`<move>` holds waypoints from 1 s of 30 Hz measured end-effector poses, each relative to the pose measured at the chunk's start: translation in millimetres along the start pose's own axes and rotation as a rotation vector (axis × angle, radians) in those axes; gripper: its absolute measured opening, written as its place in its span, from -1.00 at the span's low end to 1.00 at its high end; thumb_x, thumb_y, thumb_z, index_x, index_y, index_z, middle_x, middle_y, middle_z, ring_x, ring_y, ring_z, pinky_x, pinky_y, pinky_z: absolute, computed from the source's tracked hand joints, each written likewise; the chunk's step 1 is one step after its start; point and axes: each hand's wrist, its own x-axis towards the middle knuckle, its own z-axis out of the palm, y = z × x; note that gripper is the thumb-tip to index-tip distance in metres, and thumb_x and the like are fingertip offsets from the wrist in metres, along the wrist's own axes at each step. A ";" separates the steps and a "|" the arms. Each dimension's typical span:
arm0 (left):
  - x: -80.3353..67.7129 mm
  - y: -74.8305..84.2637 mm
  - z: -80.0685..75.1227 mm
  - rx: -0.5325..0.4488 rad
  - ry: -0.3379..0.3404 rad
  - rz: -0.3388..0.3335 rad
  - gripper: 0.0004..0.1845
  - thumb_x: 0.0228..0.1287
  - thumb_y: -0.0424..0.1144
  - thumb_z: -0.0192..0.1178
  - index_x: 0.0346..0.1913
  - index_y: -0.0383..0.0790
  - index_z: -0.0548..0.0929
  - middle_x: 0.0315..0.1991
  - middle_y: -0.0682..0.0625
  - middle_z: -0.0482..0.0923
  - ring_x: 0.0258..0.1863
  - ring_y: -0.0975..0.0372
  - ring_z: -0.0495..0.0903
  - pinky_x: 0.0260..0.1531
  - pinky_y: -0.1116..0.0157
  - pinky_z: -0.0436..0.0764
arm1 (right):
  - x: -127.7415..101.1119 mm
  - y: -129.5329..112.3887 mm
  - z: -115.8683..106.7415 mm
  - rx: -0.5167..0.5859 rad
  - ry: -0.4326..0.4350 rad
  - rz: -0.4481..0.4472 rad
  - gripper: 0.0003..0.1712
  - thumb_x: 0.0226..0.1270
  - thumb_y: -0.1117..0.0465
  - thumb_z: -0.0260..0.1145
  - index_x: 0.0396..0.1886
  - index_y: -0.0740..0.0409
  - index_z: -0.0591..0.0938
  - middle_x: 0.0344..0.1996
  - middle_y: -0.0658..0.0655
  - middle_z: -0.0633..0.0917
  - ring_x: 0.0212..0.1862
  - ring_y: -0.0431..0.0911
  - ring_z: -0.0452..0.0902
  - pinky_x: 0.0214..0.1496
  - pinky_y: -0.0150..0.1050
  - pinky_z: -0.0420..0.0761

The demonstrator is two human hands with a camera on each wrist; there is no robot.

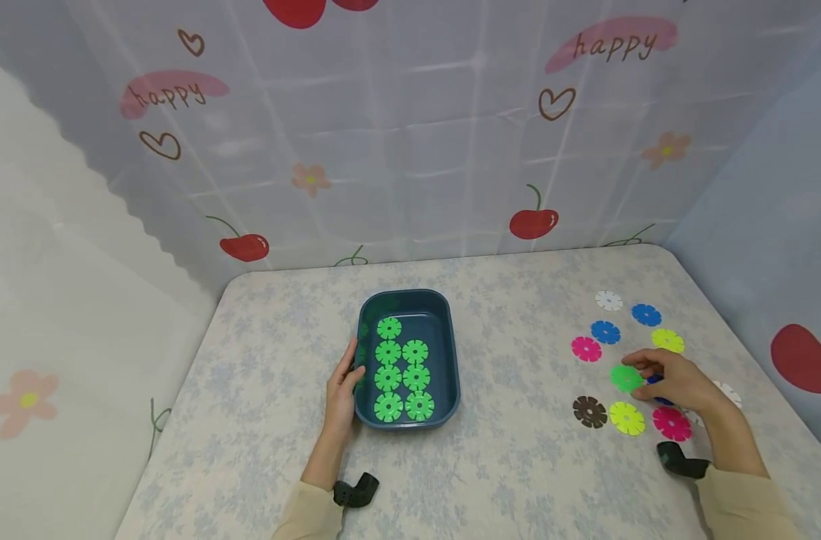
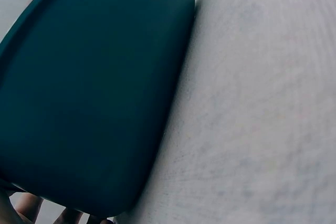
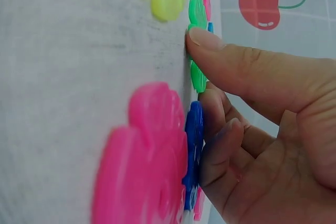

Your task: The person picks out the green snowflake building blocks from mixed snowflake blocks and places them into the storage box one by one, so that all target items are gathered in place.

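Note:
A dark teal tray (image 1: 456,360) stands on the table with several green snowflake discs (image 1: 387,378) laid in two columns inside. My left hand (image 1: 341,394) grips its left side, thumb over the rim; the left wrist view shows mainly the tray's outer wall (image 2: 100,93). On the right, my right hand (image 1: 684,382) pinches a green snowflake disc (image 1: 626,379) at its edge between thumb and forefinger. Its other fingers (image 3: 220,150) are bent beside a dark blue disc (image 3: 194,150), partly hidden in the head view.
Around the right hand lie loose discs: pink (image 1: 672,424), yellow (image 1: 627,418), brown (image 1: 590,412), blue (image 1: 605,332) and white (image 1: 609,301). A patterned cloth covers the table (image 1: 518,465). Printed curtains (image 1: 410,150) hang along its back and sides.

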 end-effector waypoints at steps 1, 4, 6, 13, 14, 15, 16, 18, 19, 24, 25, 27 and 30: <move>-0.1 -0.1 -0.1 0.001 0.000 -0.002 -0.42 0.51 -0.28 -0.08 0.54 -0.01 0.16 0.58 0.00 -0.05 0.58 0.05 -0.16 0.49 -0.06 -0.08 | 0.4 -0.8 0.4 -0.004 0.001 0.004 -0.36 -0.05 0.36 0.55 0.09 0.45 0.55 -0.11 0.31 0.60 -0.22 -0.20 0.40 -0.28 -0.48 0.54; 0.3 -0.2 -0.2 -0.001 0.002 -0.004 -0.42 0.51 -0.28 -0.08 0.54 -0.01 0.16 0.58 0.01 -0.04 0.57 0.05 -0.16 0.49 -0.06 -0.08 | 1.6 -2.4 0.9 -0.016 0.002 0.012 -0.37 -0.05 0.37 0.54 0.07 0.47 0.55 -0.14 0.29 0.60 -0.19 -0.08 0.42 -0.29 -0.48 0.53; 0.5 -0.5 -0.3 0.001 0.002 -0.003 -0.42 0.51 -0.27 -0.08 0.54 -0.02 0.16 0.58 0.00 -0.04 0.57 0.05 -0.16 0.49 -0.07 -0.08 | 1.9 -3.4 1.2 -0.019 0.000 0.015 -0.39 -0.04 0.37 0.53 0.05 0.48 0.55 -0.16 0.29 0.60 -0.18 -0.03 0.43 -0.30 -0.48 0.52; 0.7 -0.5 -0.2 0.004 0.001 -0.001 -0.42 0.51 -0.26 -0.07 0.53 0.00 0.17 0.57 0.02 -0.02 0.57 0.06 -0.14 0.49 -0.06 -0.07 | 3.5 -3.7 3.0 -0.015 0.012 0.040 -0.40 -0.02 0.36 0.53 0.03 0.46 0.51 -0.19 0.25 0.58 -0.16 0.01 0.43 -0.30 -0.48 0.50; 0.8 -0.4 -0.1 0.003 0.000 0.000 -0.42 0.51 -0.26 -0.07 0.53 0.00 0.16 0.57 0.02 -0.02 0.57 0.06 -0.14 0.49 -0.05 -0.07 | 4.1 -3.3 3.3 -0.015 0.018 0.047 -0.39 -0.02 0.35 0.54 0.04 0.46 0.50 -0.20 0.24 0.58 -0.17 0.01 0.42 -0.31 -0.48 0.50; 0.6 -0.4 -0.1 0.002 -0.001 0.001 -0.42 0.51 -0.26 -0.07 0.54 -0.01 0.16 0.57 0.02 -0.02 0.57 0.06 -0.14 0.50 -0.05 -0.07 | 4.7 -3.0 3.7 -0.017 0.022 0.054 -0.38 -0.02 0.35 0.54 0.04 0.45 0.50 -0.21 0.24 0.57 -0.17 0.01 0.41 -0.31 -0.48 0.49; 0.7 -0.3 0.0 0.000 -0.001 0.003 -0.42 0.51 -0.26 -0.08 0.54 -0.01 0.16 0.57 0.02 -0.02 0.57 0.07 -0.14 0.50 -0.05 -0.07 | 5.3 -2.7 4.1 -0.019 0.027 0.059 -0.38 -0.02 0.34 0.54 0.05 0.44 0.49 -0.21 0.23 0.56 -0.18 0.01 0.41 -0.32 -0.48 0.48; 0.7 -0.4 0.0 -0.003 -0.001 0.002 -0.42 0.51 -0.26 -0.08 0.54 -0.01 0.16 0.57 0.03 -0.02 0.57 0.07 -0.14 0.50 -0.04 -0.06 | 6.6 -2.2 4.6 -0.023 0.038 0.064 -0.38 -0.01 0.35 0.53 0.05 0.42 0.48 -0.24 0.22 0.54 -0.20 0.00 0.40 -0.33 -0.48 0.47; 0.7 -0.6 0.0 -0.004 -0.001 0.003 -0.42 0.51 -0.26 -0.08 0.54 -0.01 0.16 0.57 0.03 -0.03 0.57 0.07 -0.14 0.50 -0.04 -0.06 | 7.2 -2.0 4.8 -0.024 0.044 0.063 -0.39 0.00 0.35 0.53 0.05 0.42 0.47 -0.24 0.21 0.54 -0.21 -0.01 0.39 -0.33 -0.47 0.47; 1.1 -2.0 -0.2 0.001 -0.002 0.006 -0.41 0.51 -0.25 -0.06 0.54 -0.05 0.15 0.57 0.02 -0.03 0.57 0.06 -0.14 0.49 -0.05 -0.06 | 8.5 -1.1 4.8 -0.019 0.079 0.048 -0.49 0.09 0.39 0.45 0.05 0.39 0.50 -0.26 0.23 0.54 -0.25 -0.02 0.41 -0.36 -0.45 0.48; 1.0 -2.3 -0.2 0.003 -0.002 0.007 -0.41 0.51 -0.25 -0.06 0.54 -0.05 0.15 0.57 0.02 -0.03 0.57 0.06 -0.14 0.49 -0.06 -0.06 | 8.5 -1.0 4.8 -0.020 0.089 0.045 -0.53 0.12 0.40 0.42 0.04 0.38 0.51 -0.26 0.24 0.55 -0.25 -0.03 0.42 -0.37 -0.45 0.49; 0.8 -2.5 -0.1 0.008 -0.002 0.007 -0.41 0.51 -0.25 -0.06 0.54 -0.04 0.15 0.57 0.02 -0.03 0.57 0.05 -0.14 0.49 -0.07 -0.06 | 8.6 -0.9 4.6 -0.023 0.108 0.040 -0.58 0.16 0.41 0.37 0.04 0.37 0.53 -0.25 0.26 0.58 -0.25 -0.03 0.45 -0.38 -0.45 0.51; 1.4 -2.4 0.4 0.001 0.003 0.003 -0.41 0.51 -0.26 -0.06 0.54 -0.01 0.16 0.57 0.03 -0.01 0.57 0.07 -0.13 0.49 -0.05 -0.06 | 8.6 -1.8 3.5 -0.023 0.117 0.028 -0.63 0.22 0.44 0.29 0.04 0.38 0.55 -0.23 0.30 0.61 -0.24 0.00 0.49 -0.38 -0.46 0.54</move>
